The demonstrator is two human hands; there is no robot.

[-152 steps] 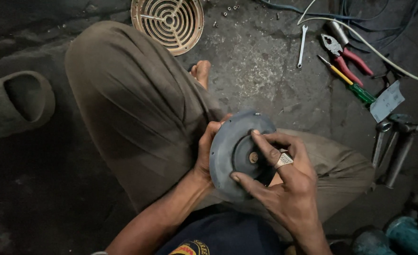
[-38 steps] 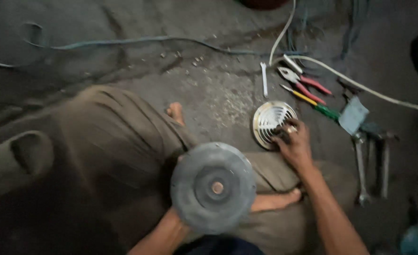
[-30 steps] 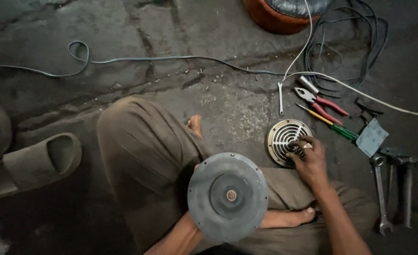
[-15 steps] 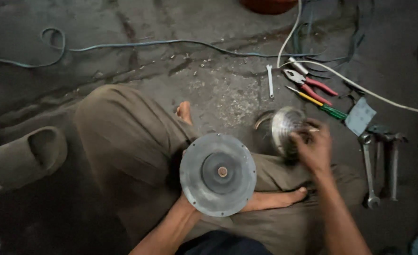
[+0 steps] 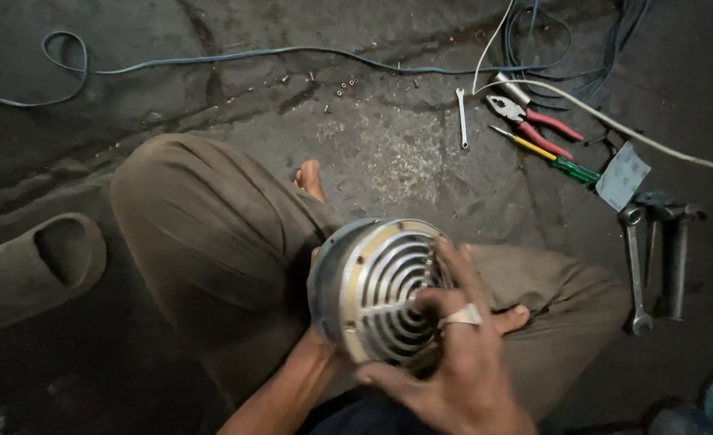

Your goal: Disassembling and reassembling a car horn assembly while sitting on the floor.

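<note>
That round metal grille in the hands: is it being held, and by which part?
Yes. The right hand presses the grille by its slotted face against a grey disc, which the left hand, mostly hidden, holds from behind.

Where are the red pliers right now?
In the head view, the red-handled pliers lie on the floor at the upper right, between the small wrench on their left and the yellow-and-green screwdriver just below them.
</note>
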